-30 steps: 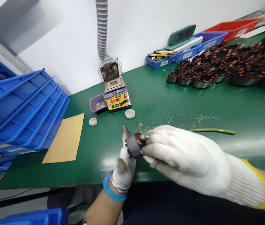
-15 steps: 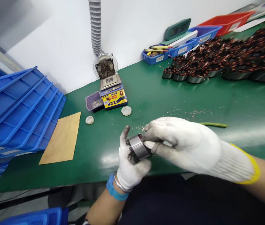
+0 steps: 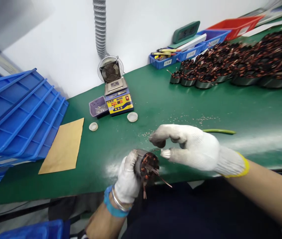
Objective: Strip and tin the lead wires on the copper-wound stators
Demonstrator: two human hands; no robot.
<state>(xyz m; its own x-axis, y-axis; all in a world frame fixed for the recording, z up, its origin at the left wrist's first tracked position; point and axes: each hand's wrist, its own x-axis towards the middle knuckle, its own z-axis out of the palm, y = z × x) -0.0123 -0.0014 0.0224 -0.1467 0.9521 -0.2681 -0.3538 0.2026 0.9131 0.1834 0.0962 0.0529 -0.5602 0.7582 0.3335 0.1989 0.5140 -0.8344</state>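
Note:
My left hand [image 3: 129, 177], in a white glove, is wrapped round a motor stator [image 3: 149, 166] above the front of the green table. The stator's copper windings face right, and several thin wire ends stick out of it, some hanging down and to the right. Just right of it is my gloved right hand [image 3: 190, 146], its forefinger and thumb apart with a gap between them. One short wire end [image 3: 155, 149] points towards the thumb; I cannot tell whether they touch. The right glove's fingertips are dark with dirt.
A yellow-fronted solder pot [image 3: 119, 103] stands at the back beside a purple tray [image 3: 98, 107]. Many stators [image 3: 207, 80] crowd the right. Two white caps [image 3: 132, 117], brown paper [image 3: 63, 146], a green tube [image 3: 219, 131] and wire scraps lie around. Blue crates [image 3: 18, 116] stand left.
My left hand has turned the stator so its windings face right, and moved slightly left and down. My right hand has come off the stator, its fingers parting.

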